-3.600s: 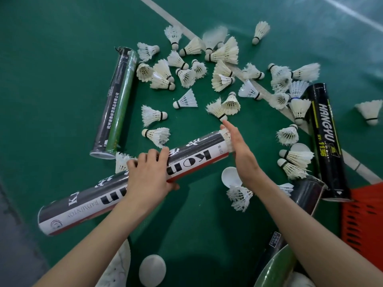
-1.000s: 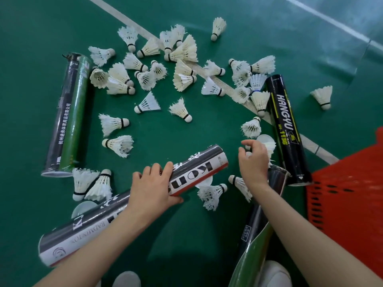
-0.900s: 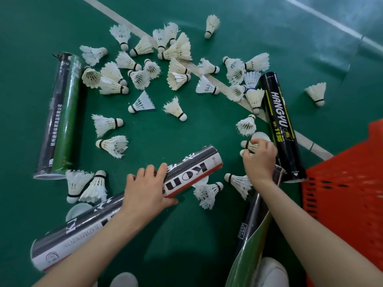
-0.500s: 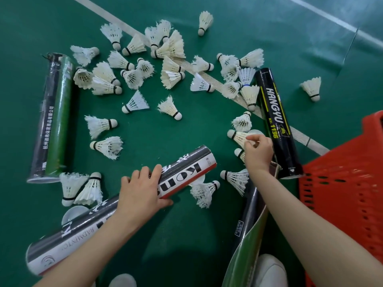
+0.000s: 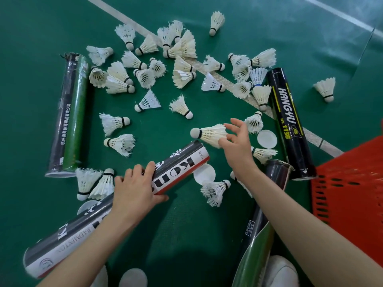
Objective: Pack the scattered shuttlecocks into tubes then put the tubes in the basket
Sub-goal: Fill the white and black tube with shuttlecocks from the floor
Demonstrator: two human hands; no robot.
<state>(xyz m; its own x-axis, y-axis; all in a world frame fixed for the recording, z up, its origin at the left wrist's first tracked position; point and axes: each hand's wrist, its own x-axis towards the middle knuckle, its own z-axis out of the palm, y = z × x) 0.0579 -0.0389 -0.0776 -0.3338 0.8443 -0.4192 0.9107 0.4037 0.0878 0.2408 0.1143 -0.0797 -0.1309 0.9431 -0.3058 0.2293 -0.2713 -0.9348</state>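
**One more birdie lined up for the tube**

Standing right over this one. The left hand (image 5: 134, 191) is wrapped round the middle of the grey-and-white Kon tube (image 5: 182, 162), fingers curled over the top and thumb tucked under. The tube runs at a slant from the lower left, open mouth pointing at frame centre. My guess is that grip stops it rolling while it gets fed.

The right hand (image 5: 238, 146) pinches a shuttlecock (image 5: 209, 133) by its feather skirt. The cork points left, just above the tube mouth, and it's not in yet. Holding the feathers leaves the cork free to go in first, which is how they'd stack.

Plenty of loose shuttlecocks (image 5: 182, 73) are spread across the upper half, on the green court floor (image 5: 41, 27). A black HANGYU tube (image 5: 290, 121) lies at right and a green-and-black tube (image 5: 70, 112) at left. The red basket (image 5: 352, 183) pokes in at the right edge, but I can't see inside it. Long way to go, I'd say.
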